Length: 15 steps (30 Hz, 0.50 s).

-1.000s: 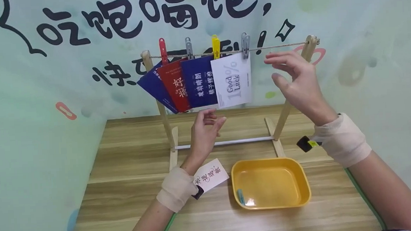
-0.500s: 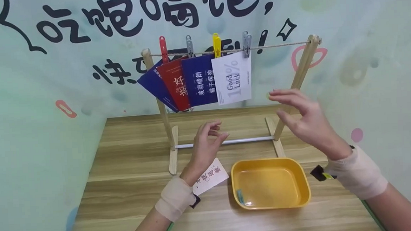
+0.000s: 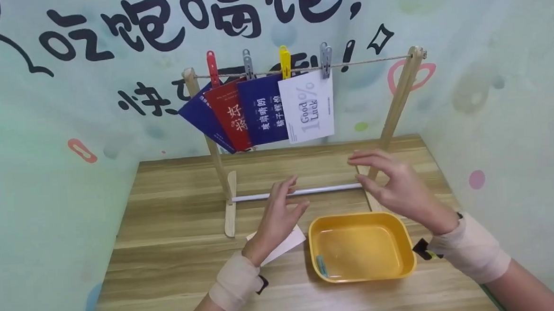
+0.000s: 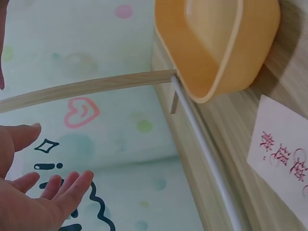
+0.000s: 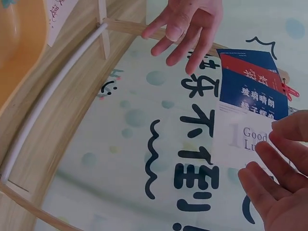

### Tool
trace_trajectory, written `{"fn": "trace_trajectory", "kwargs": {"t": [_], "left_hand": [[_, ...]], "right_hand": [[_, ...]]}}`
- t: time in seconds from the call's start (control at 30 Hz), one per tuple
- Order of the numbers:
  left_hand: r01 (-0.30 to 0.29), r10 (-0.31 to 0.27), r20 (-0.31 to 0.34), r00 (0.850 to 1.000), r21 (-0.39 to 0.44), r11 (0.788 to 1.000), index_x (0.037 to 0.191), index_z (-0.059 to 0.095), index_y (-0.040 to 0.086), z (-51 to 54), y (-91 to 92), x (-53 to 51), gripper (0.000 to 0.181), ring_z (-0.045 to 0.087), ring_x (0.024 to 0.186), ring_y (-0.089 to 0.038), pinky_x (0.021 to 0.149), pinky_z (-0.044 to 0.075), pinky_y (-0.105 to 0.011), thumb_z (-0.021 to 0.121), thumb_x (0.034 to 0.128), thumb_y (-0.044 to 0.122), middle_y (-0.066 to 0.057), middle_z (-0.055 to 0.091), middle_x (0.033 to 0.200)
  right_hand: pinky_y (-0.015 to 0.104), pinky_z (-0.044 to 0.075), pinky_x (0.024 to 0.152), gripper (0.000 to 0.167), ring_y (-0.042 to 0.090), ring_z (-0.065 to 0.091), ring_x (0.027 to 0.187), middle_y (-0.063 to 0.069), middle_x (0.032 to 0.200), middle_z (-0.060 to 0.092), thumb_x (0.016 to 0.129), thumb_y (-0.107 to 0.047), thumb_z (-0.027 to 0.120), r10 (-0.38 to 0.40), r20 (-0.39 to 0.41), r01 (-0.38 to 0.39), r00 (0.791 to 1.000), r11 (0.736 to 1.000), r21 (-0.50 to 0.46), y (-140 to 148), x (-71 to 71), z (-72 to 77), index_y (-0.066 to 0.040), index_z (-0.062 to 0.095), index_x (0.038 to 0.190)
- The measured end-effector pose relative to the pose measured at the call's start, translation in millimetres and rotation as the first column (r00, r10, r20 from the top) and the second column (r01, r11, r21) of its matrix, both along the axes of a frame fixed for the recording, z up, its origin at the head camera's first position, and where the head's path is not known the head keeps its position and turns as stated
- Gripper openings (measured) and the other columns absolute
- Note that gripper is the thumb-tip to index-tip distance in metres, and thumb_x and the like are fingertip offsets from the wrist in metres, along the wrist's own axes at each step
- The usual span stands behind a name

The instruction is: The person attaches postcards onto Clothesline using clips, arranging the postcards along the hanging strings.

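Observation:
My left hand [image 3: 276,220] hovers over a white card [image 3: 287,245] lying on the table and hides part of it. Its fingers are loosely bent and hold nothing. My right hand [image 3: 398,188] is in the air above the back right corner of a yellow tray [image 3: 363,278], thumb and fingers apart, also holding nothing. Behind both hands, overlapping cards hang from a string: a dark blue one [image 3: 208,119], a red one [image 3: 230,115], another dark blue one [image 3: 261,113] and a white "Good Luck" card [image 3: 307,109]. Red [image 3: 212,69], grey [image 3: 248,64], yellow [image 3: 285,61] and grey clothespins [image 3: 326,60] grip the string above them.
A wooden stand carries the string [image 3: 371,62] between a left post [image 3: 216,163] and a right post [image 3: 400,101], joined low down by a white rod [image 3: 326,189]. One teal clothespin [image 3: 321,265] lies in the tray. A printed backdrop [image 3: 114,131] rises behind.
My right hand has come down from beside the string to near the tray, slightly leftward at the end. My left hand has lowered a little. The hanging cards stay on the string.

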<state>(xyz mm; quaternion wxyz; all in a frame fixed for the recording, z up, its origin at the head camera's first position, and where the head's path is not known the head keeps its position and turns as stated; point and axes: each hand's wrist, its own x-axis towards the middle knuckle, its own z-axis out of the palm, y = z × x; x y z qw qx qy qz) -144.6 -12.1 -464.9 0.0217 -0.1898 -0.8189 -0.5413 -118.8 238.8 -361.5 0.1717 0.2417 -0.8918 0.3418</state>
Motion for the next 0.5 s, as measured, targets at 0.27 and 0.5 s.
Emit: {"fn": "trace_trajectory", "kwargs": {"t": [0.27, 0.5], "left_hand": [[0.034, -0.034, -0.001, 0.999, -0.06, 0.998, 0.149, 0.042, 0.005, -20.6, 0.9, 9.0, 0.062, 0.054, 0.123, -0.031, 0.105, 0.051, -0.047, 0.067, 0.0919, 0.005, -0.018, 0.048, 0.134], [0.067, -0.063, 0.037, 0.997, -0.111, 0.992, 0.153, 0.037, 0.01, -35.8, 0.5, 17.2, 0.066, 0.05, 0.128, -0.03, 0.109, 0.047, -0.046, 0.062, 0.0915, 0.002, -0.016, 0.047, 0.139]], "right_hand": [[0.044, 0.057, 0.098, 0.029, 0.024, 0.069, 0.11, 0.006, 0.117, 0.073, 0.085, 0.002, 0.075, 0.067, 0.035, -0.067, 0.997, 0.998, -0.004, -10.8, 7.0, -37.4, -0.006, 0.074, 0.112], [0.04, 0.06, 0.088, 0.027, 0.021, 0.069, 0.105, 0.004, 0.114, 0.074, 0.087, -0.003, 0.075, 0.058, 0.153, -0.059, 0.986, 0.998, -0.001, -17.4, 14.8, -64.3, -0.008, 0.073, 0.113]]}}
